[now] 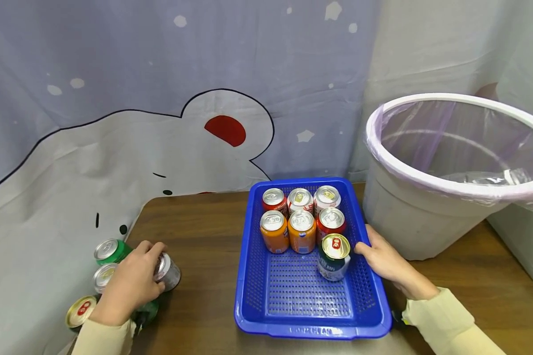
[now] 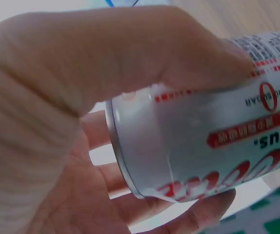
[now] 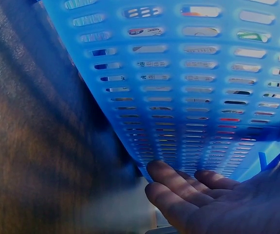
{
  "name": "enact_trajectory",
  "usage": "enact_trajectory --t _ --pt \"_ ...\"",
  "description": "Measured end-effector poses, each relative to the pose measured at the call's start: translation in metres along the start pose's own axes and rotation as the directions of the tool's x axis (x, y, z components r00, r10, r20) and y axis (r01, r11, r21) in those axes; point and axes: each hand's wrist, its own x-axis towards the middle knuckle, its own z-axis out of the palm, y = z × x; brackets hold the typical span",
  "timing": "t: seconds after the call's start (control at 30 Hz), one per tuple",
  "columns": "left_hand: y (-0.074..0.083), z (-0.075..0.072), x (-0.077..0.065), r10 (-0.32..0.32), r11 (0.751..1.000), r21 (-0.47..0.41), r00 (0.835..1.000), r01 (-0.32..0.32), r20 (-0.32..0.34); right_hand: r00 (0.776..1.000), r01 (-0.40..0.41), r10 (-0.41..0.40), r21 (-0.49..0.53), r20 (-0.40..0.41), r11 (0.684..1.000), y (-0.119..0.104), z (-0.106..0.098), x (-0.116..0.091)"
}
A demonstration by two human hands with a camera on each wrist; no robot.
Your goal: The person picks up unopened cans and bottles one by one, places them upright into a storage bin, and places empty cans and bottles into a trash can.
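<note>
My left hand (image 1: 135, 276) grips a silver-white Coca-Cola Plus can (image 1: 171, 276) on the left of the table. In the left wrist view the thumb lies along the can (image 2: 217, 131) and the fingers wrap its far side. Beside that hand stand a green can (image 1: 115, 250), a silver-topped can (image 1: 103, 278) and a gold-topped can with a red tab (image 1: 81, 310). My right hand (image 1: 388, 259) holds the right rim of a blue plastic basket (image 1: 255, 320), thumb over the edge. In the right wrist view its fingers (image 3: 174, 187) lie against the slotted outer wall.
Inside the basket, orange cans (image 1: 275, 239), red cans and white cans stand in rows at the back, with a dark green gold-topped can (image 1: 333, 268) in front. A large lined bin (image 1: 395, 222) stands at the right. A patterned curtain (image 1: 204, 148) hangs behind the wooden table (image 1: 200, 276).
</note>
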Motion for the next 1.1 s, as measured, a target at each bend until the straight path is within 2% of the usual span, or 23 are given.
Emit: enact_trajectory --t 0.2,0.4,0.7,0.93,1.1 --pt "0.01 0.004 -0.001 0.012 0.999 -0.044 0.996 -0.016 -0.083 1.0 -0.005 0.005 0.015 0.007 1.0 0.002 0.001 -0.001" --pt "0.023 0.014 0.0 -0.03 0.993 -0.114 0.987 0.012 -0.159 1.0 -0.002 0.002 0.018 0.005 1.0 0.002 0.002 -0.003" --pt "0.04 0.033 0.001 -0.094 0.981 -0.189 0.946 0.036 -0.31 1.0 -0.001 0.001 -0.004 -0.002 1.0 -0.001 0.0 -0.002" --pt "0.049 0.038 0.004 -0.097 0.971 -0.237 0.936 0.015 -0.338 1.0 -0.004 0.004 -0.006 -0.007 1.0 0.0 -0.001 -0.002" --pt "0.059 0.033 0.008 -0.092 0.963 -0.269 0.927 -0.01 -0.363 1.0 0.005 -0.005 -0.008 -0.003 1.0 -0.001 0.0 0.0"
